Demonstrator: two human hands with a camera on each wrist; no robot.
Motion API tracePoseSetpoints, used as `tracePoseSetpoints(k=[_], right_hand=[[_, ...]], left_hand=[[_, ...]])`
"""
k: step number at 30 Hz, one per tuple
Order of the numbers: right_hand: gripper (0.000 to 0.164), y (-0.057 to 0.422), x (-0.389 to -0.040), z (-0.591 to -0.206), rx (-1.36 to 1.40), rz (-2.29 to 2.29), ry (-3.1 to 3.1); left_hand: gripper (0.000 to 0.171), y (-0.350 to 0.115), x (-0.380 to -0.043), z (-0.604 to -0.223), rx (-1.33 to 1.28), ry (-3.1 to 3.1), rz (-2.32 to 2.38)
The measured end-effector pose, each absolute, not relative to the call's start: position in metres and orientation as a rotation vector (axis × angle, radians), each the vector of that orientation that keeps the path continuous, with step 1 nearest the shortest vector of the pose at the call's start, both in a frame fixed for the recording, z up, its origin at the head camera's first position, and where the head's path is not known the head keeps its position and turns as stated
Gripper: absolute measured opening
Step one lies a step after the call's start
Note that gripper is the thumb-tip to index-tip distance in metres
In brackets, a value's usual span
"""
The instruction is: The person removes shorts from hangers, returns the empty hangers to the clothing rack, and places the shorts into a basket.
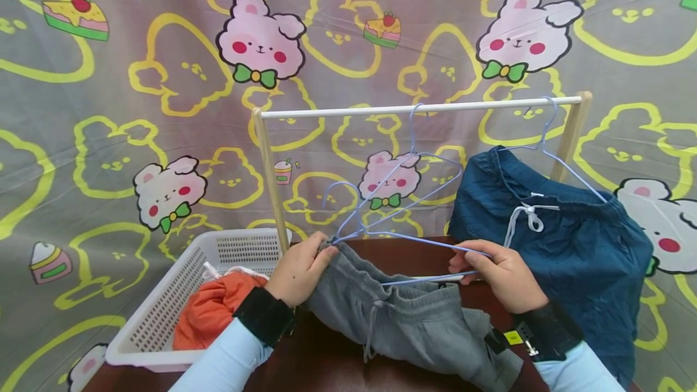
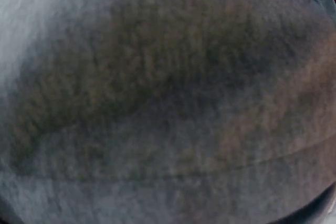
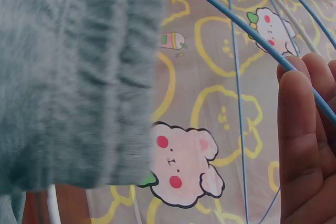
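Observation:
Grey drawstring shorts (image 1: 414,328) hang from my left hand (image 1: 302,268), whose thumb and fingers pinch the left end of the waistband. One end of a blue clothes hanger (image 1: 425,241) goes into the waistband by that hand. My right hand (image 1: 506,274) pinches the hanger's other end, to the right of the waistband. In the right wrist view, the hanger (image 3: 236,20) runs between thumb and fingers (image 3: 296,114), with the ribbed waistband (image 3: 105,77) to the left. Blurred grey cloth (image 2: 168,129) fills the left wrist view and hides the left hand there.
A rack with a white rod (image 1: 337,112) stands behind, bearing a bare hanger (image 1: 412,132) and dark blue shorts (image 1: 577,253) on another hanger at right. At left, a white basket (image 1: 147,301) holds an orange garment (image 1: 215,310). The dark red-brown table (image 1: 321,362) lies below.

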State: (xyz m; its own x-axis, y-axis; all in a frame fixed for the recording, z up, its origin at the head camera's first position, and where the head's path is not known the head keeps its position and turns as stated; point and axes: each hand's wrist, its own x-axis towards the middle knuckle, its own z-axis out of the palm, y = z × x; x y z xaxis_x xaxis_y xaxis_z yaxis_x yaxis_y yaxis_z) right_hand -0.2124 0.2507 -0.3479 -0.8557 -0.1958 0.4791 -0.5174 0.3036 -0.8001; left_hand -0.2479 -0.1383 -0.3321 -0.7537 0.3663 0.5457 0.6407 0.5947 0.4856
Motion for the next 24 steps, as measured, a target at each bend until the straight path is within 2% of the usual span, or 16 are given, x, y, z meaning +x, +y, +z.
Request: tracePoseSetpoints(k=[24], right_hand=[[0.025, 0.289, -0.200, -0.338, 0.665, 1.754, -2.100]], left_hand=[[0.019, -0.143, -0.254, -0.344, -0.744, -2.490, -0.819]])
